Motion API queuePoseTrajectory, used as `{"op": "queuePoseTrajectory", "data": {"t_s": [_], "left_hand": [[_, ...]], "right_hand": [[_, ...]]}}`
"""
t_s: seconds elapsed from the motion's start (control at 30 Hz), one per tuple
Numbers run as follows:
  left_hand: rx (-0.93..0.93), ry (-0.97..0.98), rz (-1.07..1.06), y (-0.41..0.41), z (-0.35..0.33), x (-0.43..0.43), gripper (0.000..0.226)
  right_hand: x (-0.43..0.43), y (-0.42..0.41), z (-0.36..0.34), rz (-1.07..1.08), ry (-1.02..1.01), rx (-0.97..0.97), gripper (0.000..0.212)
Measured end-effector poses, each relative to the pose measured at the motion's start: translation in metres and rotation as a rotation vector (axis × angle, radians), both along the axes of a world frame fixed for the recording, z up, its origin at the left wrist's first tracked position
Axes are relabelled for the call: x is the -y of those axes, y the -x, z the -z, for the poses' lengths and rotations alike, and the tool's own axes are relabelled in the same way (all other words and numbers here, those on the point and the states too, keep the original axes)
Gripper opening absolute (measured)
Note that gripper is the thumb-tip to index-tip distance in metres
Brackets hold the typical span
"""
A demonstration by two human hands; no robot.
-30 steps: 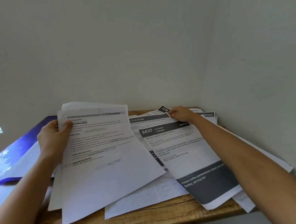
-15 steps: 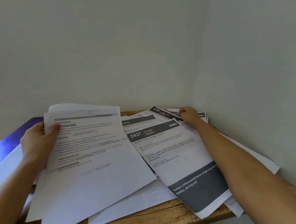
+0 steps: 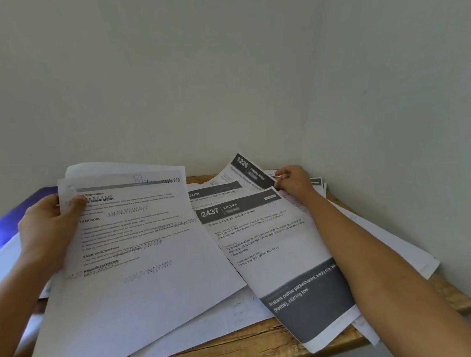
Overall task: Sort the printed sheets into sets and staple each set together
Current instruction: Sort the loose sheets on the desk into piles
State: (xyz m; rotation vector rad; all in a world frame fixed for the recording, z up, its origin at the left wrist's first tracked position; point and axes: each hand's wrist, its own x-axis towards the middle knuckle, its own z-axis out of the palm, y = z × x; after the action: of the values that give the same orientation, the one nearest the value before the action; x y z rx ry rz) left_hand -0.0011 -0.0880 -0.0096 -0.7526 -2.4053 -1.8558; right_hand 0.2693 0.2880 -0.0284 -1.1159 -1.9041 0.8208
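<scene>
Now, your left hand [image 3: 47, 232] pinches scribbled sheets [image 3: 139, 249]; right hand [image 3: 291, 181] pinches 1226 sheet [image 3: 249, 169]. Peel it free slowly; match headers before stapling.

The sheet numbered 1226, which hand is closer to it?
Right. The right hand grips the 1226 sheet at its right edge; the left hand is well off to its left, holding the scribbled sheet.

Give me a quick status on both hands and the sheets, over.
Left hand grips the scribbled stack. Right hand pinches sheet 1226, its top raised. Sheet 2437 lies under the right forearm; no stapler in view.
</scene>
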Motion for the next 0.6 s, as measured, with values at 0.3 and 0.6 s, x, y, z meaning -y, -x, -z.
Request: {"op": "queuePoseTrajectory", "data": {"t_s": [0.3,0.6], "left_hand": [[-0.024,0.005,0.007,0.000,-0.001,-0.001,0.021],[-0.035,0.021,0.009,-0.002,-0.002,-0.002,0.024]], "right_hand": [[0.016,0.016,-0.044,-0.029,0.071,-0.341,0.020],[0.034,0.021,-0.056,-0.188,0.193,-0.348,0.022]]}}
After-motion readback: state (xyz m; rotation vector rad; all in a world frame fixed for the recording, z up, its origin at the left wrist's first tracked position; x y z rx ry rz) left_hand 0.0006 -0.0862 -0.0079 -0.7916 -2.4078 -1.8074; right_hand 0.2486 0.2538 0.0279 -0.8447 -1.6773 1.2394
